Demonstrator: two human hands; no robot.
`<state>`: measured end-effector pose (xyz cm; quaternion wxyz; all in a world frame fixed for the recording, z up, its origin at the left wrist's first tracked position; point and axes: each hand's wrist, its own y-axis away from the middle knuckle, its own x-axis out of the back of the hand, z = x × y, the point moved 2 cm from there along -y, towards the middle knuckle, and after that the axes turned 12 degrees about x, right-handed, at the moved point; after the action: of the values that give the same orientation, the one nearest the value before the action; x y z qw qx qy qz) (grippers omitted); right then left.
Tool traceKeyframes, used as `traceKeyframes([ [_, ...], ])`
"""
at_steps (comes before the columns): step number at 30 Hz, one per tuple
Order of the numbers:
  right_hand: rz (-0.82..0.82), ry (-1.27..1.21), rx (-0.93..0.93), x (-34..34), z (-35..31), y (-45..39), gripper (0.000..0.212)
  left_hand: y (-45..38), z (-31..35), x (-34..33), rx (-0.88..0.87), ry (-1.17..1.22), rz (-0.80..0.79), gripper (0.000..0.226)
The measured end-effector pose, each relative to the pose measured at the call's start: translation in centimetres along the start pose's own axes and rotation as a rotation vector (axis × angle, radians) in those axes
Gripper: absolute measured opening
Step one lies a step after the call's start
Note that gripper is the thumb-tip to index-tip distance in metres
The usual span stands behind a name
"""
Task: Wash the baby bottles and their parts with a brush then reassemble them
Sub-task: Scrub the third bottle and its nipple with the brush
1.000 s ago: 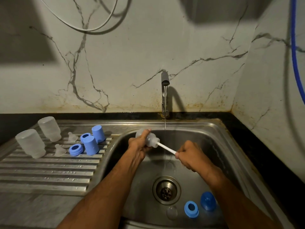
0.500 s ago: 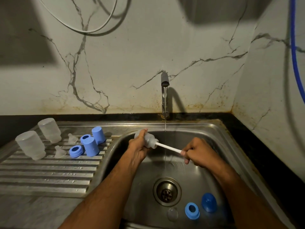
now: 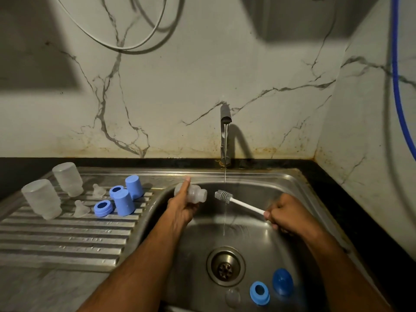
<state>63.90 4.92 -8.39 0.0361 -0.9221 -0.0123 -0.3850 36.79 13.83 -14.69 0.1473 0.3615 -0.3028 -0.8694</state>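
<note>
White-handled grey bristle brush (image 3: 227,197) now out of the small clear plastic bottle (image 3: 195,193); right hand (image 3: 288,216) clenches handle, left hand (image 3: 183,206) grasps bottle over sink basin (image 3: 292,183). Interior scrub likely finished; rinse next.

The right hand (image 3: 290,216) has drawn the brush (image 3: 225,196) fully out of the bottle (image 3: 195,193).

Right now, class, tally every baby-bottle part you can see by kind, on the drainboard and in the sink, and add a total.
Clear bottles: 3, two upturned on the drainboard, one in the left hand
Blue caps: 3
Blue collar rings: 3
Clear teats: 3
Total: 12
</note>
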Motion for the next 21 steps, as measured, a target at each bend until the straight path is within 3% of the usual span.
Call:
traceKeyframes([
  [4,0.052,0.005,-0.025,0.5,0.5,-0.1,0.033,1.9,-0.3,-0.5,-0.02,-0.01,-0.039,0.076],
  [8,-0.014,0.003,-0.039,0.3,-0.3,0.2,0.029,1.6,-0.6,0.1,0.042,-0.021,-0.034,0.06],
  [12,-0.088,-0.009,-0.032,-0.3,-1.0,0.4,0.021,1.9,-0.5,0.0,0.012,-0.026,0.004,0.071],
  [21,-0.127,-0.069,0.019,-2.1,-1.4,-0.1,0.017,1.6,-1.1,-1.2,0.002,0.011,-0.032,0.059],
])
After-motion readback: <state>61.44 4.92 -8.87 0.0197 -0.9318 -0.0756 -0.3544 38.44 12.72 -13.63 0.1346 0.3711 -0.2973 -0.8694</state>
